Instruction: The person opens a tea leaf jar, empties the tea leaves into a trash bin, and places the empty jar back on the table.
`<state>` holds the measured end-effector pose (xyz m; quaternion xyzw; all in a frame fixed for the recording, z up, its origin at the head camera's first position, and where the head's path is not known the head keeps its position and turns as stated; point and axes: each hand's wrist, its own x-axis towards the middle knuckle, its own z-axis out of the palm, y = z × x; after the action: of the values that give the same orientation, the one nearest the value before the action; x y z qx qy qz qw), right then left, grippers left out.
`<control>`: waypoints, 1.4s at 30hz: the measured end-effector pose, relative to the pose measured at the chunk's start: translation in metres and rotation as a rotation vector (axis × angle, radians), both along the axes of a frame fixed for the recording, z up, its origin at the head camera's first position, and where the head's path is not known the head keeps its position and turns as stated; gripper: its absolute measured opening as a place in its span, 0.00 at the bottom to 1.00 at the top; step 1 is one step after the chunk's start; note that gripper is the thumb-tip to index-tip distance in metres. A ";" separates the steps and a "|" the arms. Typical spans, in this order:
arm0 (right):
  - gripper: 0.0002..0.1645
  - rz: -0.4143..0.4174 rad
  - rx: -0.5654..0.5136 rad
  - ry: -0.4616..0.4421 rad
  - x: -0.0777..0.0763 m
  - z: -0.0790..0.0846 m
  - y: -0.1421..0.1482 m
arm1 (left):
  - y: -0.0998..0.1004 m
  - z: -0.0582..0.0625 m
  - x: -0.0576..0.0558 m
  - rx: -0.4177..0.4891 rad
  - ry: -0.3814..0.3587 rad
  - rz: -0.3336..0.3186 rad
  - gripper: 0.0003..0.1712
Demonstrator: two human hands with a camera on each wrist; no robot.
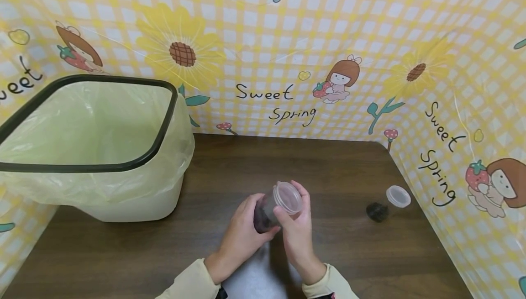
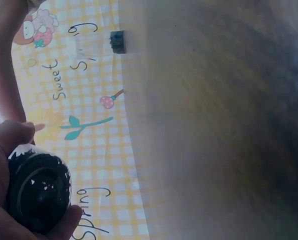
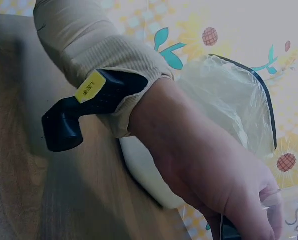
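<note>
A clear plastic jar with dark contents is tilted between both hands above the table. Around its lower body, the left hand grips it with thumb and fingers. The right hand holds the jar's translucent lid, thumb on the near side and fingers on the far side. In the left wrist view the jar's dark bottom faces the camera. The right wrist view catches the right hand with part of the clear jar at the frame edge; its fingertips are mostly hidden there.
A second clear jar with dark contents and a white lid stands on the table's right. On the left is a white bin with a black rim and pale yellow-green liner. A patterned yellow-checked cloth surrounds the brown table.
</note>
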<state>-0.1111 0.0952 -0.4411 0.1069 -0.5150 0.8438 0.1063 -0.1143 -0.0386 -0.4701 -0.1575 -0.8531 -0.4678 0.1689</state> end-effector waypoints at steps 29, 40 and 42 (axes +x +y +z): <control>0.31 -0.008 0.054 -0.059 0.000 0.008 0.003 | -0.007 0.011 -0.005 0.019 -0.071 -0.082 0.43; 0.33 0.070 0.075 -0.049 0.000 0.010 0.011 | -0.012 0.013 -0.007 0.028 -0.099 -0.128 0.40; 0.33 0.086 0.085 -0.039 0.000 0.011 0.012 | -0.012 0.013 -0.008 0.028 -0.095 -0.134 0.40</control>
<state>-0.1116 0.1075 -0.4306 0.1169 -0.5472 0.8270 0.0550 -0.1220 -0.0506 -0.4572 -0.1894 -0.8411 -0.4969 0.0988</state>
